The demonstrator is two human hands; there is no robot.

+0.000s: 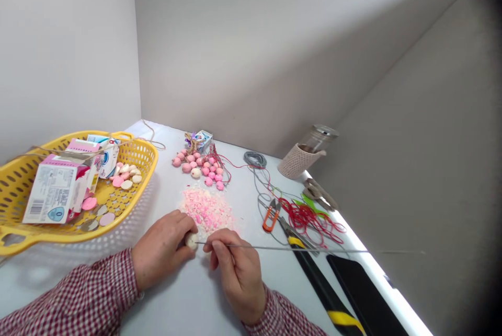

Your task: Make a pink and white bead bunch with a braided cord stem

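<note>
My left hand (168, 242) rests low over the table, closed around a small white bead (191, 241). A long, thin metal rod (274, 248) is pinched between the thumb and fingers of my right hand (237, 268). Its near tip meets the bead's right side; whether it has gone in, I cannot tell. The far end stretches well to the right, past the table edge. Just beyond my hands lies a heap of pink and white shavings (207, 209). Behind that sit several pink beads (190, 158), some with red cord, and a single white one (195, 173).
At left, a yellow basket (151, 179) holds small boxes (53, 195) and pink and white pieces. To the right are orange snips (270, 217), red cord (304, 218), grey cord (254, 159), a long black-and-yellow tool (314, 273), a black phone-like slab (364, 294) and a covered jar (301, 158).
</note>
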